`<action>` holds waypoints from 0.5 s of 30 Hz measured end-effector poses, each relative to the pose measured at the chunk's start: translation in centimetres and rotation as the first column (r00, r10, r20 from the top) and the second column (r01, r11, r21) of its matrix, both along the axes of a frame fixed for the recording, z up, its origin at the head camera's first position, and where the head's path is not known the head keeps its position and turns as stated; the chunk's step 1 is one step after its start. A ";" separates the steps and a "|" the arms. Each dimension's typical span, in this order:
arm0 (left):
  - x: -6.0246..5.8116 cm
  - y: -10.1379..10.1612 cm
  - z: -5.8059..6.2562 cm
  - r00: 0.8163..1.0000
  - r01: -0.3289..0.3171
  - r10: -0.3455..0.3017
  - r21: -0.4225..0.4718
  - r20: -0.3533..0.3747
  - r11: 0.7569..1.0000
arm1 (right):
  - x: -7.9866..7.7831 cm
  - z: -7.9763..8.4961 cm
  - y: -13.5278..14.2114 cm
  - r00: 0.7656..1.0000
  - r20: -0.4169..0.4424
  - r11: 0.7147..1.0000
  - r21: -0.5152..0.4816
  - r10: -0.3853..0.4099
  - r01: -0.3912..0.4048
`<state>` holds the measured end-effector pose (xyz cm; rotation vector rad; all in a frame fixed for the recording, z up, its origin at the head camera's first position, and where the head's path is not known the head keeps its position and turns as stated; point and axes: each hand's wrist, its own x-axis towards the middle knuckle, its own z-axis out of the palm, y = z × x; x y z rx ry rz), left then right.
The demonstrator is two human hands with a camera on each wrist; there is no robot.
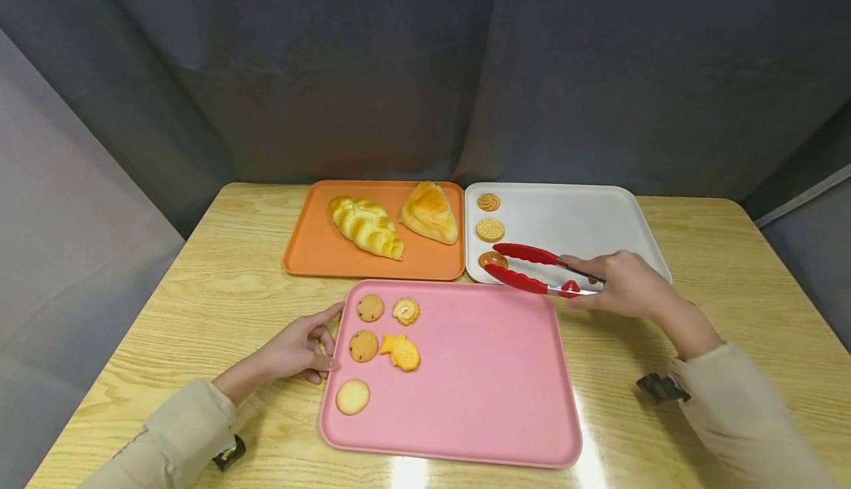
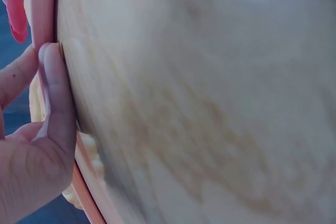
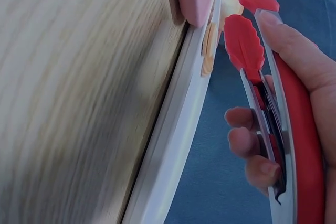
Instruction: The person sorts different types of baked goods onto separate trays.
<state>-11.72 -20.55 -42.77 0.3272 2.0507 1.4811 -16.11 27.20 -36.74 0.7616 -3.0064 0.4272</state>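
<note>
My right hand [image 1: 628, 286] grips a pair of red-tipped tongs [image 1: 521, 280], seen close in the right wrist view with the fingers curled round the handles. The tongs are spread, and their tips overlap a brown glazed cookie [image 1: 490, 258] at the front left of the white tray [image 1: 592, 204]. My left hand [image 1: 295, 349] holds the left rim of the pink tray [image 1: 492, 400], thumb on the rim. On that tray's left side lie two speckled round cookies [image 1: 363, 346], a ruffled cookie [image 1: 406, 311], a fish-shaped cookie [image 1: 402, 353] and a plain round cookie [image 1: 352, 397].
Behind the glazed cookie lie a round patterned cookie [image 1: 490, 230] and a swirl cookie [image 1: 488, 202]. The orange tray [image 1: 312, 252] at the back left bears a braided bread [image 1: 367, 227] and a triangular pastry [image 1: 428, 213]. A dark curtain [image 1: 359, 68] hangs behind the wooden table [image 1: 219, 275].
</note>
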 end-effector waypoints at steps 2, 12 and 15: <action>0.0 0.0 0.0 1.000 -0.001 0.001 -0.003 -0.002 1.000 | 0.4 0.0 0.0 1.000 -0.018 1.000 -0.012 0.013 -0.014; 0.1 0.1 0.2 1.000 -0.012 0.012 -0.018 0.019 1.000 | 1.9 0.4 -0.5 0.999 -0.018 0.999 -0.038 0.036 -0.037; 0.1 0.1 0.2 1.000 -0.011 0.011 -0.019 0.014 1.000 | 2.4 0.6 -0.8 0.999 -0.016 0.998 -0.049 0.033 -0.034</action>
